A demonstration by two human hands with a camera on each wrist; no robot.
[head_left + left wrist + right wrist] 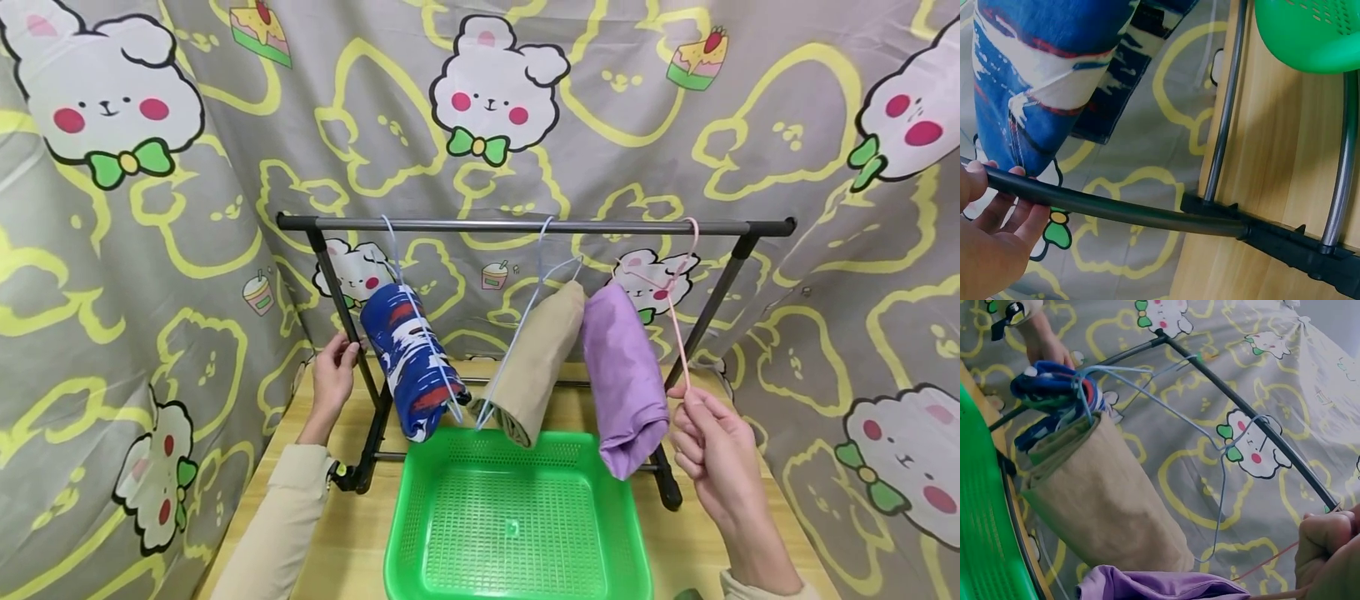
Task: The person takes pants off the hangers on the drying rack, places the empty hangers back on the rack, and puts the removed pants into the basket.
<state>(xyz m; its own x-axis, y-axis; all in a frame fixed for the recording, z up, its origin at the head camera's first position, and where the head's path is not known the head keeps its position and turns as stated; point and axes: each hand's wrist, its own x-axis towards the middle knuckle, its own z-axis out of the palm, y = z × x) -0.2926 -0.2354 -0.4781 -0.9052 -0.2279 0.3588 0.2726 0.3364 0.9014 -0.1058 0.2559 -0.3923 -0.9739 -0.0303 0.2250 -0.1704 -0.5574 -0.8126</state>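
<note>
My left hand [332, 379] grips the left upright of a dark metal clothes rack [480, 225]; in the left wrist view its thumb and fingers [1030, 220] are round the post. My right hand [716, 450] pinches the lower corner of a pink hanger [677, 321], which hooks over the bar's right end. Folded purple cloth [625, 375] hangs on this hanger. A blue hanger [517, 333] at mid-bar carries folded khaki cloth [536, 367]. Further left, another blue hanger [416, 308] bears a blue, white and red patterned garment [405, 358].
A green plastic basket [517, 533] with perforated sides stands on the wooden table [337, 542], in front of and partly under the hanging clothes. Grey patterned curtain [615, 167] surrounds the table behind and at both sides. The rack's black feet [667, 487] rest on the tabletop.
</note>
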